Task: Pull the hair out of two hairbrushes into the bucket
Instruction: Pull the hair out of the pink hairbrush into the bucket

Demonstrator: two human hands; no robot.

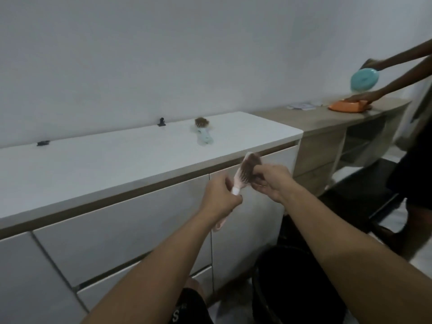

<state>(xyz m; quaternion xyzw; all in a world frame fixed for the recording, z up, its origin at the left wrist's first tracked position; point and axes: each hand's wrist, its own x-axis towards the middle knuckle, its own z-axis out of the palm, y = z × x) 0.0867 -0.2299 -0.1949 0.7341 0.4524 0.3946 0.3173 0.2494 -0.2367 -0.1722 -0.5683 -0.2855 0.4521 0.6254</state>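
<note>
I hold a pink hairbrush [243, 174] in front of the white cabinet, its bristles matted with brown hair [250, 163]. My left hand [221, 195] grips the brush by its handle. The fingers of my right hand [272, 181] pinch the brown hair on the bristle side. A second, light green hairbrush [203, 135] lies on the white counter [105, 164] further back, with a tuft of brown hair on its head. A dark bucket [294, 284] stands on the floor below my right forearm, partly hidden by it.
Two small black clips [161, 122] [43, 143] lie near the wall on the counter. To the right a wooden desk [327, 122] carries an orange dish [348, 105]; another person's arms reach over it holding a teal object [364, 79]. White drawers face me.
</note>
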